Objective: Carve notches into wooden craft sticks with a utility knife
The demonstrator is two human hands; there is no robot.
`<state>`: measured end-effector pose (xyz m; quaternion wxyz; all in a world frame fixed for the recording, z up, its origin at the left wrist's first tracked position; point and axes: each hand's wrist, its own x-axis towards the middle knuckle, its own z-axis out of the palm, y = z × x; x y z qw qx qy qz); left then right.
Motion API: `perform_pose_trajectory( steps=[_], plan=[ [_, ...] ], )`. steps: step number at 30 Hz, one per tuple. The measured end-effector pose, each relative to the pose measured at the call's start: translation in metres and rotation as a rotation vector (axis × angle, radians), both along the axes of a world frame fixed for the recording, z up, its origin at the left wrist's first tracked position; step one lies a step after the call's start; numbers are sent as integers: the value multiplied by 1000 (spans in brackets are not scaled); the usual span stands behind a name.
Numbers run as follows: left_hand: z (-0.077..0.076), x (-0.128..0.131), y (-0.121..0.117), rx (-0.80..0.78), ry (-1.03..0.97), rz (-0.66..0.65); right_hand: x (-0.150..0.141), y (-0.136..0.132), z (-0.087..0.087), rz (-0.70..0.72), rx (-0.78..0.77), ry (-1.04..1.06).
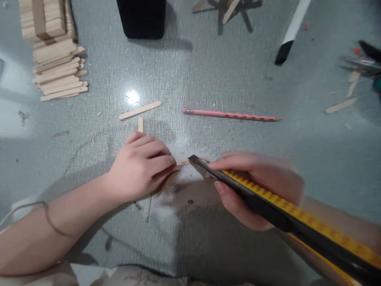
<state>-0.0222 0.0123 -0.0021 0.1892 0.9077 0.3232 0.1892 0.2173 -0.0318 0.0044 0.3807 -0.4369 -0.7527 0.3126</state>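
Observation:
My right hand grips a black and yellow utility knife, its blade pointing up and left. The blade's tip is at a wooden craft stick on the table; whether it touches cannot be made out. With its fingers curled down, my left hand pins that stick, hiding most of it. Another craft stick pokes out above my left knuckles. Under the left wrist lies part of a clear ruler or set square. One more loose stick rests just beyond the hand.
A pink pencil lies across the middle. Stacked craft sticks fill the upper left, near a black container. A white and black pen-like tool is at upper right. Blurred tools and stick pieces lie far right.

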Motion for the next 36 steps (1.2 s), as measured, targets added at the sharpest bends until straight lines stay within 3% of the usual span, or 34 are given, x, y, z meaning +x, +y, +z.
perform_pose_trajectory(
  steps=[7, 29, 36],
  plan=[
    [-2, 0, 0, -43, -17, 12, -2, 3, -1, 102, -17, -23],
    [-1, 2, -1, -57, 3, 11, -5, -1, 1, 128, -1, -129],
    [5, 5, -10, -35, 80, 77, -3, -4, 1, 171, 46, -181]
  ],
)
